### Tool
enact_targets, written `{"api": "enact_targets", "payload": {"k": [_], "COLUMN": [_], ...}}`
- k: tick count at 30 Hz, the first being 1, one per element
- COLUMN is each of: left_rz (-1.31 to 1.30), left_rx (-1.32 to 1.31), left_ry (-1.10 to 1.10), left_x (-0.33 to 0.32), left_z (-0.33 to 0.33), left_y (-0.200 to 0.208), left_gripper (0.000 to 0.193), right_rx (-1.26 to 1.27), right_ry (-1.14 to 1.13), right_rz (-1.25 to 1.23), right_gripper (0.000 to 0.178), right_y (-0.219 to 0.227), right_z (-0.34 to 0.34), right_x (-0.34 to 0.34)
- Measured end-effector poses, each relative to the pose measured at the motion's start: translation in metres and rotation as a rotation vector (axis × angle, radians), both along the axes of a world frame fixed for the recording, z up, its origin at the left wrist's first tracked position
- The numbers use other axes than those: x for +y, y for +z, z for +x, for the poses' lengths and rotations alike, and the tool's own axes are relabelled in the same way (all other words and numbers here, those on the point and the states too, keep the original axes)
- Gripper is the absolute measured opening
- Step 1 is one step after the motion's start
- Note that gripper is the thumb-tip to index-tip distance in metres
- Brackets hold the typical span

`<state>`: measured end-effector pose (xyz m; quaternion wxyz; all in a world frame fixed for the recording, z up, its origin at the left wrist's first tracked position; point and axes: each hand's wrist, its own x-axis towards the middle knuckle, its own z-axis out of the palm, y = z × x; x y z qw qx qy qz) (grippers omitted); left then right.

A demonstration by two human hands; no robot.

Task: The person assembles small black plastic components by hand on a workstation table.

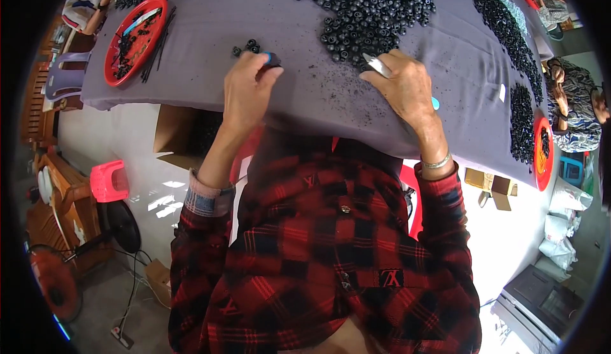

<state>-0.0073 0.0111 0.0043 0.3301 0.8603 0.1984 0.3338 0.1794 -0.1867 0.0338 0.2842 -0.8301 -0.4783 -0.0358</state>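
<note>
My right hand [402, 86] grips a small knife [379, 65]. Its pale blade sticks out past the thumb, and the teal end of its handle shows below the palm. The blade lies at the near edge of a big heap of round black parts [369, 10] with holes in them. My left hand [247, 90] is closed, with a small black piece [274, 61] between thumb and forefinger. Something blue sits at that forefinger; I cannot tell whether it is a wrap. A few similar black parts [248, 47] lie just beyond this hand. Dark crumbs are scattered between my hands.
Grey cloth covers the table [197, 55]. At the left stands a red basin [153, 39] with black bits and a blue-handled tool. More black parts [522, 118] line the right side, near another red basin [542, 153]. Other people sit at both far sides.
</note>
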Motion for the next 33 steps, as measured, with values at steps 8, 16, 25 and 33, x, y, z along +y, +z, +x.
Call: {"api": "enact_targets", "payload": {"k": [8,16,25,33], "left_rz": [0.012,-1.120,-1.591,-1.627], "left_rx": [0.018,-0.209,-0.165,-0.097], "left_ry": [0.141,-0.537,-0.681,-0.708], "left_x": [0.003,-0.077,-0.082,-0.076], "left_z": [0.005,0.019,0.013,0.015], "left_y": [0.008,0.031,0.019,0.014], "left_gripper": [0.024,0.019,0.019,0.026], "right_rx": [0.031,0.272,0.514,0.710], "right_ry": [0.069,0.247,0.372,0.430], "right_rz": [0.097,0.250,0.359,0.278], "right_gripper": [0.016,0.019,0.021,0.011], "right_y": [0.007,0.040,0.025,0.026], "right_z": [-0.012,-0.056,-0.052,-0.046], "right_x": [0.003,-0.013,-0.016,-0.017]}}
